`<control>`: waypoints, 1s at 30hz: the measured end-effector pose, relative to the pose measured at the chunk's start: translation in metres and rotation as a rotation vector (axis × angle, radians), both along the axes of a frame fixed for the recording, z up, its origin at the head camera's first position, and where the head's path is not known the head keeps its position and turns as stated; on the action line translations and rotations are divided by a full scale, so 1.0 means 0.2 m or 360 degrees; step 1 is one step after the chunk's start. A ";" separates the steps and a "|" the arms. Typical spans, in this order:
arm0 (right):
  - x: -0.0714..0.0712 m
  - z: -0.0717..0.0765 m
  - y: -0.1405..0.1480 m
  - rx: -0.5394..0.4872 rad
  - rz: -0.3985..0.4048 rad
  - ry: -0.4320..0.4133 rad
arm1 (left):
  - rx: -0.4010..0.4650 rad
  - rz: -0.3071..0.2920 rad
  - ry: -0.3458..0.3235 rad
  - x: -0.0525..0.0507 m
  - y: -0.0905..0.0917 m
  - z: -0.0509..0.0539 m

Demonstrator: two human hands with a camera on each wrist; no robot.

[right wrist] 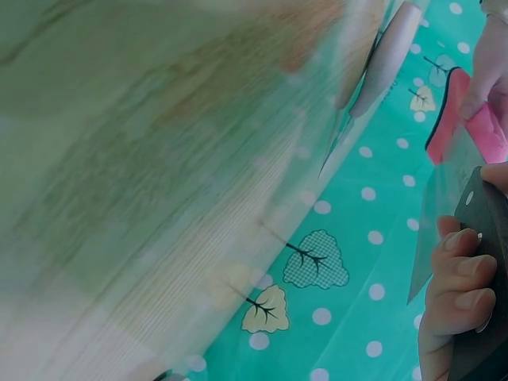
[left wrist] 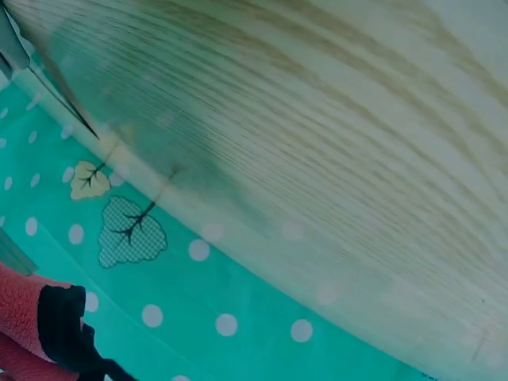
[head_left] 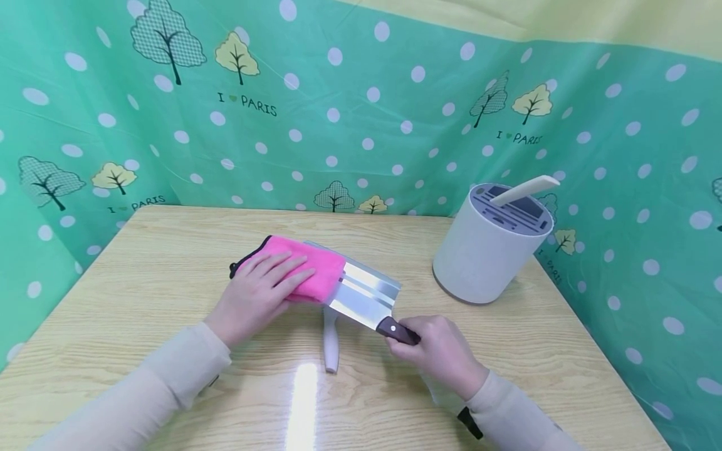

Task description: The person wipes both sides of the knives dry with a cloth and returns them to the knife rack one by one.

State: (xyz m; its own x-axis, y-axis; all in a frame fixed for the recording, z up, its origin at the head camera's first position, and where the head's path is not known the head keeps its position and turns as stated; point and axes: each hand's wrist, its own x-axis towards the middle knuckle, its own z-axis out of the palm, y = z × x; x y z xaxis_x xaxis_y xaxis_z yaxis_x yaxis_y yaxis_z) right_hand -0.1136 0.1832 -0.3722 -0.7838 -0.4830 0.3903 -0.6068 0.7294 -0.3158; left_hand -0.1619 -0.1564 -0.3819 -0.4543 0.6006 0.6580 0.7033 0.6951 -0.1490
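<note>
A cleaver (head_left: 366,297) with a broad shiny blade and dark riveted handle slants across the middle of the table in the head view. My right hand (head_left: 442,351) grips its handle, and the right wrist view shows the fingers (right wrist: 468,298) curled round it. Over the far part of the blade lies a pink cloth (head_left: 321,269) with a black edge. My left hand (head_left: 262,291) holds the cloth against the blade, fingers spread on top; its thumb is hidden in the head view. Partly beneath the cleaver, a white-handled utensil (head_left: 331,344) rests on the table, its far end hidden.
A round white knife block (head_left: 487,254) with a slotted dark top stands at the table's back right. One white handle (head_left: 527,190) sticks up from it. The wooden table (head_left: 180,244) meets a green dotted curtain (head_left: 350,156) at the back and sides.
</note>
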 end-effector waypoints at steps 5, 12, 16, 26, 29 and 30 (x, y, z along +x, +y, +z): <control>0.00 0.00 0.00 -0.0001 -0.0003 -0.0005 | 0.0068 0.0016 -0.0039 0.00 -0.01 0.00; 0.00 0.00 0.01 -0.0018 0.0006 0.0031 | 0.0193 0.0031 -0.0131 0.01 -0.01 0.01; 0.00 0.00 0.01 -0.0019 0.0008 0.0069 | 0.0290 0.0081 -0.0218 0.02 0.00 0.02; -0.01 -0.02 0.01 0.0023 -0.0029 0.0126 | 0.0537 0.0107 -0.0335 0.00 0.00 0.05; -0.01 -0.02 0.01 0.0022 -0.0054 0.0125 | 0.0649 0.0160 -0.0430 0.00 0.00 0.06; -0.01 -0.02 0.02 0.0020 -0.0063 0.0126 | 0.0696 0.0194 -0.0490 0.00 0.00 0.07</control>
State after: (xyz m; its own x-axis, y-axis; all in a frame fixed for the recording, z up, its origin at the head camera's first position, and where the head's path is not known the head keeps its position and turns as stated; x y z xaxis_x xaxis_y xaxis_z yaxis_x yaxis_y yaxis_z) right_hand -0.1148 0.1862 -0.3760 -0.7694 -0.4573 0.4460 -0.5999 0.7571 -0.2586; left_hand -0.1609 -0.1555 -0.3685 -0.7144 0.2318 0.6602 0.5793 0.7252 0.3722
